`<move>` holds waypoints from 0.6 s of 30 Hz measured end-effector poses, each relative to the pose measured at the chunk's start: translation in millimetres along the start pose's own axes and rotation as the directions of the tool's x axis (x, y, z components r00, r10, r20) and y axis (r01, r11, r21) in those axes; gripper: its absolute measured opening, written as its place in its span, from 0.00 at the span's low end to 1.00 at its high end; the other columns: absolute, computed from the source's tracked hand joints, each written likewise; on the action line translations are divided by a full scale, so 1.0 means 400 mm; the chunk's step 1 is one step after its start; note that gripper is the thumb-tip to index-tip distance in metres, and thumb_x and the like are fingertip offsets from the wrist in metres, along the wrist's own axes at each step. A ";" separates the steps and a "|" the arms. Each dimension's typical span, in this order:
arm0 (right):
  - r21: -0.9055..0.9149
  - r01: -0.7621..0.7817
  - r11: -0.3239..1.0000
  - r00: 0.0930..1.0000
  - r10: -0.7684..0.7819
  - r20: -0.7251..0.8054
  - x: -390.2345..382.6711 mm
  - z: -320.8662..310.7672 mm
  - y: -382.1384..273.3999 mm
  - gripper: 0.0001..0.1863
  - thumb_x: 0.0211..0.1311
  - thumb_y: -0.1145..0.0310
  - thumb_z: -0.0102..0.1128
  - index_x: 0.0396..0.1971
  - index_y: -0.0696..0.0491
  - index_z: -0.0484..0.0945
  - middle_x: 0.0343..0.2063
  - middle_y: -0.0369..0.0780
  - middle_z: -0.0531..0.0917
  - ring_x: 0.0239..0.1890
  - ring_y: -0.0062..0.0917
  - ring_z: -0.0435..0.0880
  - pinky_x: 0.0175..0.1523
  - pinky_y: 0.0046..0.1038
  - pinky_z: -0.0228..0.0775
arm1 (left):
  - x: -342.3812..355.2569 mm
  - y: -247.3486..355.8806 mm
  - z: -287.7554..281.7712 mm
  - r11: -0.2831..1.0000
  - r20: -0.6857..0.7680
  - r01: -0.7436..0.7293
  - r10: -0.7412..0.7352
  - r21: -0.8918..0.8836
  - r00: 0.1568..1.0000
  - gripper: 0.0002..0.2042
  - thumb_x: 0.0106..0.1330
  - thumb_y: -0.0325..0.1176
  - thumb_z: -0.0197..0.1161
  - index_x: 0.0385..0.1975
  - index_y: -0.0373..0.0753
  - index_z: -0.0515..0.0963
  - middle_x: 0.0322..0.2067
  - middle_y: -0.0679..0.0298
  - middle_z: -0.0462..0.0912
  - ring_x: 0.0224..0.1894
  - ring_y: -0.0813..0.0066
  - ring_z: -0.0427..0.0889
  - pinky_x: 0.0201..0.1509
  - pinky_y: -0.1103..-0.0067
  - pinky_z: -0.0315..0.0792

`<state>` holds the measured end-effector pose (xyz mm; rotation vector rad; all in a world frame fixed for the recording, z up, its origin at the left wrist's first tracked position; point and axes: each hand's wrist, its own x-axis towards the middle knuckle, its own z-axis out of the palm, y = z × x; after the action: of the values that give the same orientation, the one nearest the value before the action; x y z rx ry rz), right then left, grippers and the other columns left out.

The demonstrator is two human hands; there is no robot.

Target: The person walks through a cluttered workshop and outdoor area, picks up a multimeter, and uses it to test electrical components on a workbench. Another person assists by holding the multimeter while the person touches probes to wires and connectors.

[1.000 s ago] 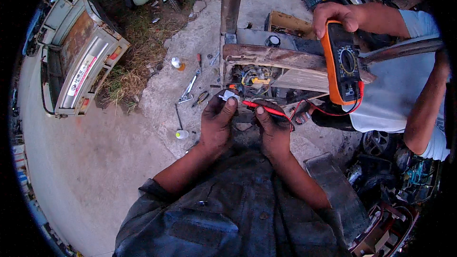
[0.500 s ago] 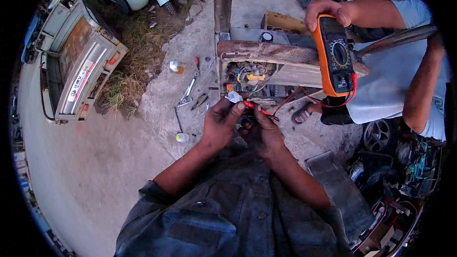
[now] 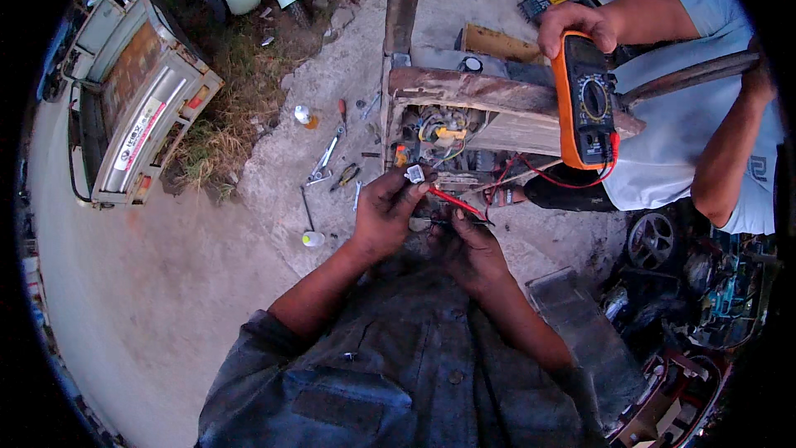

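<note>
In my left hand [image 3: 386,214], closed, is a small white plug connector [image 3: 414,174], its open face up. A red test probe [image 3: 456,201] slants from the left fingertips toward the lower right; its tip is hidden near the connector. My right hand [image 3: 474,255] is closed just below, with what looks like a black test probe [image 3: 427,221] at its fingers, partly hidden. The red lead runs to an orange and black multimeter [image 3: 583,99], held upright at the right by another person's hand [image 3: 576,23].
Before me stands a worn vehicle frame [image 3: 473,85] with exposed wiring [image 3: 439,126]. Pliers [image 3: 345,177], wrenches [image 3: 323,158] and a bottle [image 3: 305,116] lie on the concrete. A small truck bed [image 3: 157,133] is at left; a wheel [image 3: 651,236] and scrap parts are at right.
My right hand has moved down and slightly right, off the red probe, which now rests by the left fingers. The connector has turned a little. The multimeter has shifted slightly.
</note>
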<state>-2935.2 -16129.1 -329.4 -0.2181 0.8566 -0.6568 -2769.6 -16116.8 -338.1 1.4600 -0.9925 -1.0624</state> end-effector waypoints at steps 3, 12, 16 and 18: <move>0.034 0.016 0.999 1.000 -0.016 0.000 0.021 -0.016 -0.007 0.13 0.65 0.60 0.58 0.45 0.50 0.76 0.37 0.33 0.80 0.38 0.23 0.77 0.47 0.28 0.71 | 0.003 0.015 0.004 1.000 0.009 0.005 -0.005 0.013 1.000 0.09 0.66 0.30 0.61 0.41 0.31 0.79 0.34 0.65 0.81 0.36 0.82 0.76 0.42 0.81 0.72; -0.457 0.204 0.866 0.972 -0.234 -0.011 0.003 -0.102 -0.020 0.13 0.64 0.64 0.58 0.43 0.56 0.75 0.36 0.38 0.80 0.39 0.26 0.78 0.44 0.28 0.70 | 0.014 -0.087 -0.005 0.935 -0.067 0.009 -0.035 -0.355 0.997 0.17 0.67 0.36 0.60 0.51 0.32 0.71 0.38 0.66 0.79 0.40 0.78 0.76 0.45 0.80 0.71; -0.672 0.322 0.667 0.944 -0.282 0.173 -0.034 -0.141 -0.020 0.11 0.64 0.68 0.57 0.42 0.58 0.76 0.37 0.40 0.80 0.42 0.23 0.78 0.47 0.28 0.70 | -0.005 -0.163 0.023 0.920 -0.145 0.171 -0.234 -0.351 0.961 0.20 0.66 0.37 0.61 0.53 0.32 0.69 0.41 0.61 0.78 0.40 0.75 0.77 0.44 0.78 0.72; -0.680 0.346 0.647 0.938 -0.248 0.241 -0.072 -0.117 -0.037 0.10 0.64 0.70 0.56 0.42 0.59 0.76 0.37 0.40 0.81 0.43 0.23 0.78 0.48 0.27 0.70 | -0.019 -0.251 0.050 0.954 0.016 0.241 -0.242 -0.177 0.970 0.22 0.66 0.38 0.62 0.53 0.31 0.68 0.42 0.60 0.78 0.40 0.74 0.77 0.44 0.77 0.73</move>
<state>-2991.0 -16119.4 -335.2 -1.1337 0.9298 -0.5736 -2786.2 -16102.0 -438.4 1.4597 -0.7062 -1.2882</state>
